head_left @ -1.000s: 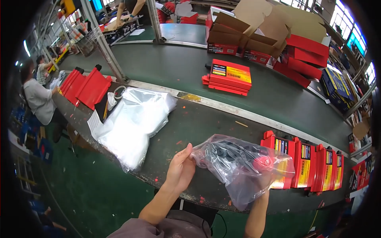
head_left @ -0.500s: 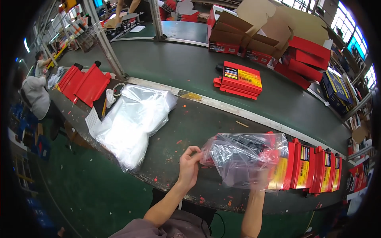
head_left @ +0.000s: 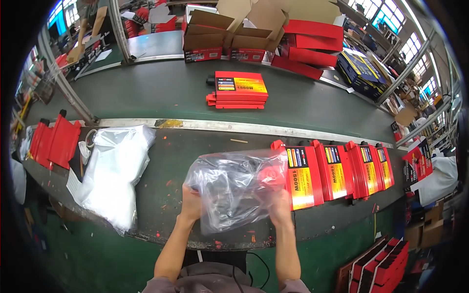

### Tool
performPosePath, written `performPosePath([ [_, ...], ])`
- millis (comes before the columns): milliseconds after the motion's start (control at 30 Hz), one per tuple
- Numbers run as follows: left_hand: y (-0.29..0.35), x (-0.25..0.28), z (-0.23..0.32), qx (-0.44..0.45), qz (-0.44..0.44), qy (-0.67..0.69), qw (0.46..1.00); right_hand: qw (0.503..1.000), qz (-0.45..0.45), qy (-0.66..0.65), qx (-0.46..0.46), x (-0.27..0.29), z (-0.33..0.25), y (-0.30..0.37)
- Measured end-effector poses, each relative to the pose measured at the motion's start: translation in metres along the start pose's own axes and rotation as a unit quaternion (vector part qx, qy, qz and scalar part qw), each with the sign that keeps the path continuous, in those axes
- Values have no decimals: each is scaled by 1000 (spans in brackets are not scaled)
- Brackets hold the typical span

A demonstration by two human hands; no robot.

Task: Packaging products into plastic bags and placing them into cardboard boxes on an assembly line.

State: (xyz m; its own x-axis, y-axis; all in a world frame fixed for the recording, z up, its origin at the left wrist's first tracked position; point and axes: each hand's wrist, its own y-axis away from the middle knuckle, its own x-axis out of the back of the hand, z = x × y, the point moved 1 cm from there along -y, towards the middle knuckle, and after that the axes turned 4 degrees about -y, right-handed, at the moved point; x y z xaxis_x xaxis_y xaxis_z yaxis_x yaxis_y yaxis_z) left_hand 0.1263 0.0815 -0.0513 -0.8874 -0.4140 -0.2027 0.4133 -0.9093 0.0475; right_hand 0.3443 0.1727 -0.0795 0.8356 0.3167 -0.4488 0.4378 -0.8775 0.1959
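Observation:
Both hands hold a clear plastic bag [head_left: 227,195] over the near part of the bench. Dark shapes and a round red patch show through its wrinkled film; what they are I cannot make out. My left hand [head_left: 191,201] grips the bag's left edge, its fingertips partly behind the plastic. At the right edge, my right hand [head_left: 280,207] is closed on the film and a little blurred. Just right of it stands a row of red box-shaped power inverters [head_left: 304,180] with yellow labels, the nearest one beside the bag.
A stack of clear bags [head_left: 115,171] lies on the left of the bench [head_left: 171,215]. Beyond the pale metal rail [head_left: 220,126] sits another red inverter [head_left: 239,90]. Open cartons [head_left: 207,34] stand at the back. More red casings [head_left: 58,141] are at the far left.
My view has swung right, so the bench items sit further left in it. My left hand has gone from pinching the bag's corner to gripping its side. The bag now hangs more squarely between both hands.

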Motion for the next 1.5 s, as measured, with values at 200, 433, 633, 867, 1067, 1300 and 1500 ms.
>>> performPosePath([
  [200,-5,26,-39,-31,-30,-166,985,899,82,373,213,-13,-5,7],
  [433,-14,44,-53,15,-82,-305,949,963,-85,250,-54,-25,0,-22],
  [633,42,49,4,-45,124,-162,978,869,-114,459,146,-16,42,-26],
  [867,85,63,67,220,145,461,847,698,-172,493,491,-78,12,-19],
  [1067,15,61,112,331,189,173,908,585,-254,566,523,-127,-55,-50],
  [1300,-38,66,67,372,5,76,925,821,-147,527,162,-50,-178,-38],
  [1500,-128,-75,109,406,-242,-30,881,990,-26,84,-111,46,-162,-27],
])
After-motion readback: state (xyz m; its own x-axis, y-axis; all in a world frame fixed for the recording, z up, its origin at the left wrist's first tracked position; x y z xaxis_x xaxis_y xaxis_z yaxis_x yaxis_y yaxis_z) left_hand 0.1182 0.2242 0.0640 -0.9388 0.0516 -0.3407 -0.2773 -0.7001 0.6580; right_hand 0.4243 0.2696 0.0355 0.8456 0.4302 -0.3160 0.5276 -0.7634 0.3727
